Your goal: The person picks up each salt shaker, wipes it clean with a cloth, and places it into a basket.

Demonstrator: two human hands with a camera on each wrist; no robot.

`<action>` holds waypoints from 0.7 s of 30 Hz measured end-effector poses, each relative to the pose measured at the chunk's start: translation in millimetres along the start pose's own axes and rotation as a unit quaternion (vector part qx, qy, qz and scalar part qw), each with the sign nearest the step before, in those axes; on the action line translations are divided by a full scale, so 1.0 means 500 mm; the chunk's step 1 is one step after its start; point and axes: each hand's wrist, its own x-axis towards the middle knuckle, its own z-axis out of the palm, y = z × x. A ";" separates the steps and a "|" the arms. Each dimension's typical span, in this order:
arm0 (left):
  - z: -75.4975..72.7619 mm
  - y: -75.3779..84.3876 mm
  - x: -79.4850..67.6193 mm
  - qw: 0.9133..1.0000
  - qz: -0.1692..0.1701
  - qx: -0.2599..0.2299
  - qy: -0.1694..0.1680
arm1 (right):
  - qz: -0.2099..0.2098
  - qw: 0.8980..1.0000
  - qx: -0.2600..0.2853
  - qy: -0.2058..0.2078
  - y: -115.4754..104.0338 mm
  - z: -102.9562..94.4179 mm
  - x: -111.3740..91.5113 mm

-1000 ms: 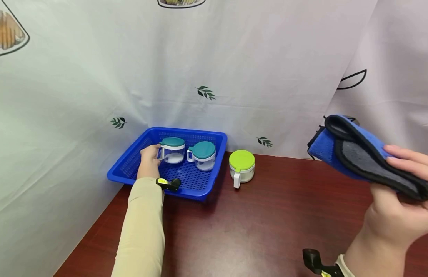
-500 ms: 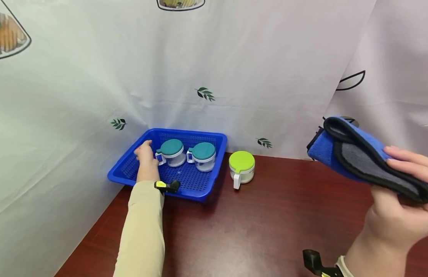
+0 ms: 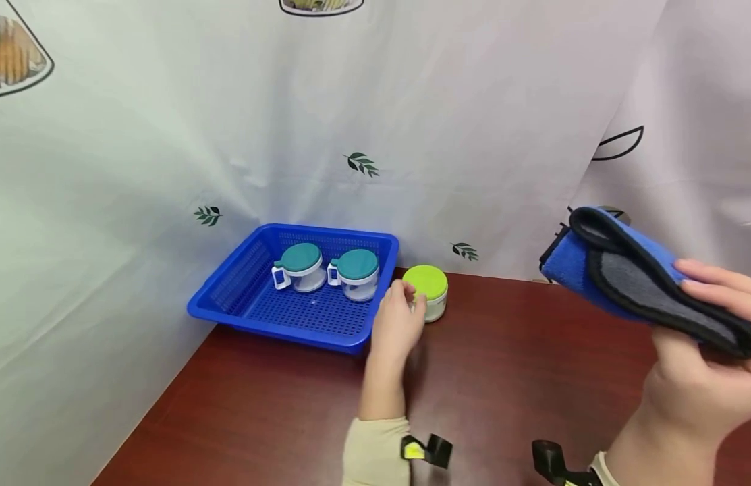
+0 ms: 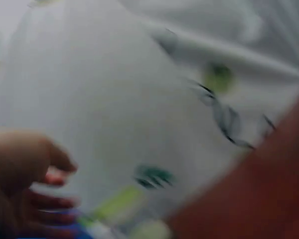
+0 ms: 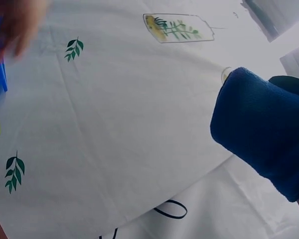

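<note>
In the head view my left hand [image 3: 398, 322] is over the near left side of a jar with a lime green lid [image 3: 426, 283], hiding its handle. The blurred left wrist view has my left hand [image 4: 27, 184] with fingers spread, apart from the green lid [image 4: 120, 203]. My right hand [image 3: 703, 364] holds a folded blue and grey cloth [image 3: 642, 283] with black edging, up in the air at the right. The cloth [image 5: 261, 129] fills the right side of the right wrist view.
A blue plastic basket [image 3: 229, 307] stands left of the green-lidded jar. Inside are two clear jars with teal lids, the left jar [image 3: 302, 260] and the right jar [image 3: 358, 266]. Behind the dark red table [image 3: 260, 405] hangs a white printed sheet [image 3: 472, 135].
My left hand let go of the left teal-lidded jar, which now sits turned in the basket, and moved right to the green-lidded jar. The right hand and cloth stayed nearly still.
</note>
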 end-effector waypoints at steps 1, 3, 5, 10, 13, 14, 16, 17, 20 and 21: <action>0.029 -0.002 -0.007 0.998 -0.003 0.049 0.030 | -0.001 1.000 0.003 0.001 -0.001 -0.001 0.000; 0.082 -0.016 -0.020 0.990 -0.010 0.096 0.102 | 0.000 1.000 0.014 0.005 -0.002 -0.003 0.001; 0.124 -0.037 -0.030 0.985 -0.020 0.086 0.150 | -0.003 1.000 0.018 0.007 -0.004 -0.005 0.004; 0.167 -0.092 -0.035 0.987 -0.020 0.040 0.152 | -0.004 1.000 0.021 -0.002 -0.003 -0.002 0.007; 0.162 -0.107 -0.027 0.989 0.004 0.034 0.142 | -0.011 1.000 0.003 -0.013 -0.001 0.001 0.006; 0.161 -0.111 -0.024 0.989 0.010 0.036 0.140 | -0.013 1.000 -0.004 -0.017 0.000 0.001 0.006; 0.157 -0.116 -0.018 0.989 0.010 0.040 0.141 | -0.018 0.999 -0.016 -0.023 0.001 0.002 0.005; 0.155 -0.117 -0.015 0.989 0.005 0.042 0.140 | -0.020 0.999 -0.021 -0.025 0.002 0.001 0.005; 0.150 -0.112 -0.011 0.991 -0.006 0.044 0.128 | -0.024 0.999 -0.027 -0.033 0.004 0.000 0.005; 0.148 -0.107 -0.011 0.992 -0.009 0.040 0.123 | -0.024 0.999 -0.029 -0.036 0.005 0.000 0.005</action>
